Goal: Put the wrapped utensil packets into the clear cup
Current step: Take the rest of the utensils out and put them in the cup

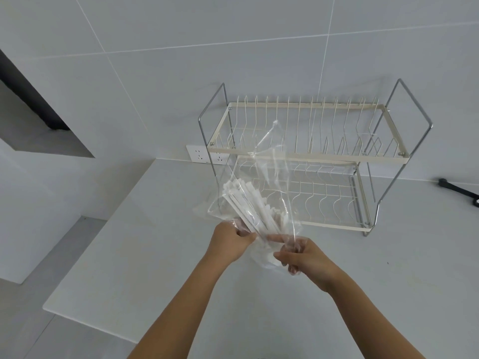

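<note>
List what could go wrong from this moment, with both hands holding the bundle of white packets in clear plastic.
1. The white packets fan loosely out of the clear plastic wrap; some could slide out onto the counter.
2. The left hand and right hand grip only the bottom, so the bundle may tip.
3. No clear cup is visible.

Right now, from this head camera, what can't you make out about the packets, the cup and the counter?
- Clear cup: none visible in the head view.
- Wrapped packets: lower ends hidden by the left hand and right hand; count unclear through the crinkled plastic bag.
- Black object: cut off by the right edge.
</note>
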